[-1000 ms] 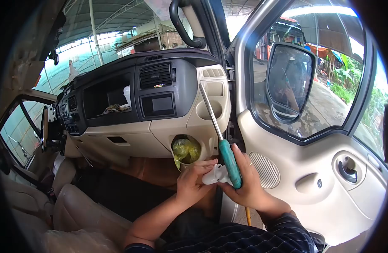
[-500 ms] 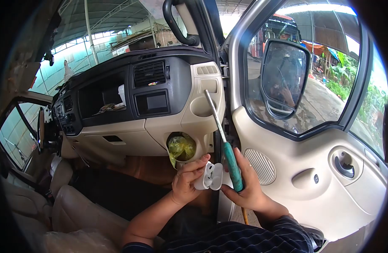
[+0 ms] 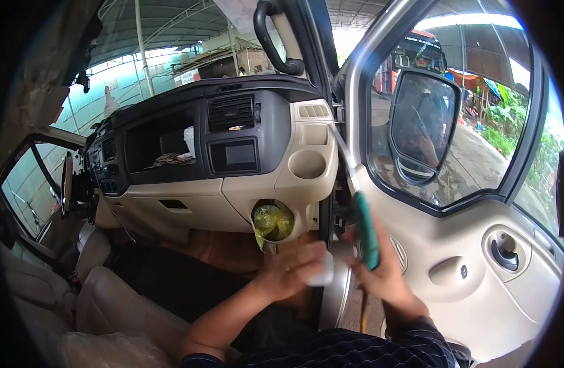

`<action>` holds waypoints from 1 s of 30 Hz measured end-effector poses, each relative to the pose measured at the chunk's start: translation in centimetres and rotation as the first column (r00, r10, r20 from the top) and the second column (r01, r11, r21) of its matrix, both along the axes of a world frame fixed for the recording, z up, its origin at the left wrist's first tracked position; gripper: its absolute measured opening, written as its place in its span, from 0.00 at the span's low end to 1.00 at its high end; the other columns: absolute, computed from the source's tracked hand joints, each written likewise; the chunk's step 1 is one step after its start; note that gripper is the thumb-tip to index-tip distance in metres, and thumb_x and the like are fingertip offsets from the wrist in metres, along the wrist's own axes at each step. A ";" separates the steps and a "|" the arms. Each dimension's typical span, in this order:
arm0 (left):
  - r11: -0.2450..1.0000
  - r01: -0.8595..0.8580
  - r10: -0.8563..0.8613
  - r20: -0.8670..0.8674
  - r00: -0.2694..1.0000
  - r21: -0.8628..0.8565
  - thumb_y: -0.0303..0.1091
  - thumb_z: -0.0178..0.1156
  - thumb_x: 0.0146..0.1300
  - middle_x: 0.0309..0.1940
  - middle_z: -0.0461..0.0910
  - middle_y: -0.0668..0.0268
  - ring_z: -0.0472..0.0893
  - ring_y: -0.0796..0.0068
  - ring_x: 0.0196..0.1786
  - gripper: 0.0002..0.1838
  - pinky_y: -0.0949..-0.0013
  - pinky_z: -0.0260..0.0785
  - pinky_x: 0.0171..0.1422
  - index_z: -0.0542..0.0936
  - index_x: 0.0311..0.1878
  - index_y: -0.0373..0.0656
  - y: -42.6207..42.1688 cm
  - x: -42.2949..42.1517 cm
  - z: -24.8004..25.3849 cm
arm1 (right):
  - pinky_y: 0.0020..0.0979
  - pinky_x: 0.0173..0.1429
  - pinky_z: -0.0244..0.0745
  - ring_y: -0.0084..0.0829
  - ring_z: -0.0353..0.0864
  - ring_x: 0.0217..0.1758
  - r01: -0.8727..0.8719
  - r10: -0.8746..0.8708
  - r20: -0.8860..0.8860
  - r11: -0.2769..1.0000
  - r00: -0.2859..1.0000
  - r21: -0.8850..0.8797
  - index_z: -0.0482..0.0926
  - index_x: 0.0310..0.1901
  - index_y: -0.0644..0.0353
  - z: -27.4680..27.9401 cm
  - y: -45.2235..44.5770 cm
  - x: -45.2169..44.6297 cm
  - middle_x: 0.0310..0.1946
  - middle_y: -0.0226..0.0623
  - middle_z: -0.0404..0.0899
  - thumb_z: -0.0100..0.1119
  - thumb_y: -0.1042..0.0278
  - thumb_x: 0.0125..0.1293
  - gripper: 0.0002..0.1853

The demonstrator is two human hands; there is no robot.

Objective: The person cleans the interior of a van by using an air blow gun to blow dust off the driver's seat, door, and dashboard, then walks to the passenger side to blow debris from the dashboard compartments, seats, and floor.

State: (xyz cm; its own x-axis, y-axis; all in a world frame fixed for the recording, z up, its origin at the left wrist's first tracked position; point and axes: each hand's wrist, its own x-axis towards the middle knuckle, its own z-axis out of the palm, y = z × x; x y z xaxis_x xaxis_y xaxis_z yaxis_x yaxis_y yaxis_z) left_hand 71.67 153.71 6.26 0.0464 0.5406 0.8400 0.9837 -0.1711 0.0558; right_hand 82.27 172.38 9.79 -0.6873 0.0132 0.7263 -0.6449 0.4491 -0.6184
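Note:
My left hand (image 3: 291, 270) is closed round a small white earbud case (image 3: 322, 270), blurred by motion; its lid looks shut. My right hand (image 3: 383, 267) grips the green handle of a screwdriver (image 3: 366, 230), whose long metal shaft points up and to the left, toward the gap between dashboard and door. A space separates the two hands. Just above my left hand, a yellow-green plastic bag (image 3: 273, 222) sits in a round holder low on the dashboard.
The beige and black dashboard (image 3: 202, 190) spans the front, with papers (image 3: 171, 159) and a white container (image 3: 189, 140) in its open compartment. A door panel (image 3: 417, 245) with a side mirror (image 3: 424, 126) stands at the right. Seats (image 3: 119, 306) are at lower left.
The white case, open half a second ago, now looks shut. My right hand and the screwdriver have moved right, away from my left hand. The view has shifted slightly.

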 end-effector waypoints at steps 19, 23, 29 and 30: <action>0.462 -0.879 0.874 0.107 0.474 0.122 0.42 0.51 0.59 0.46 0.72 0.50 0.70 0.53 0.53 0.16 0.56 0.61 0.56 0.77 0.44 0.41 -1.7 -16.0 7.1 | 0.25 0.30 0.69 0.23 0.72 0.22 0.073 -0.239 0.490 0.940 0.838 0.335 0.64 0.57 0.62 13.4 7.4 0.4 0.24 0.31 0.72 0.47 0.85 0.44 0.32; 0.391 -0.890 0.902 0.093 0.421 0.233 0.43 0.53 0.56 0.50 0.69 0.50 0.66 0.52 0.56 0.19 0.56 0.57 0.59 0.75 0.45 0.37 -1.5 -15.3 7.1 | 0.24 0.38 0.70 0.23 0.74 0.30 0.025 -0.098 0.381 0.981 0.919 0.193 0.60 0.60 0.62 12.9 7.4 -0.4 0.30 0.32 0.73 0.47 0.86 0.45 0.34; 0.277 -0.919 0.906 0.241 0.347 0.281 0.46 0.59 0.51 0.61 0.52 0.44 0.48 0.43 0.66 0.32 0.39 0.37 0.65 0.62 0.53 0.35 -1.5 -14.4 7.3 | 0.22 0.40 0.68 0.22 0.72 0.34 -0.012 -0.018 0.193 0.988 0.981 0.152 0.58 0.62 0.62 17.6 2.4 -2.7 0.31 0.30 0.70 0.46 0.84 0.48 0.34; 0.232 -0.930 0.911 0.271 0.311 0.286 0.47 0.59 0.51 0.62 0.49 0.42 0.44 0.42 0.68 0.35 0.35 0.32 0.66 0.59 0.55 0.35 -1.4 -14.4 7.3 | 0.22 0.39 0.68 0.22 0.71 0.32 0.005 -0.037 0.179 0.985 0.983 0.173 0.59 0.61 0.61 18.4 0.8 -3.3 0.30 0.31 0.70 0.48 0.81 0.50 0.32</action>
State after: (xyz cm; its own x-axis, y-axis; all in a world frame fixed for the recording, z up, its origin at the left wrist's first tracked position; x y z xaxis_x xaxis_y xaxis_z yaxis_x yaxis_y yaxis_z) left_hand 57.29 152.29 13.56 -0.3223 -0.1189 0.9391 0.4756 0.8374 0.2693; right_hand 78.93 173.15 28.19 -0.8083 -0.0849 0.5826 -0.5188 0.5706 -0.6366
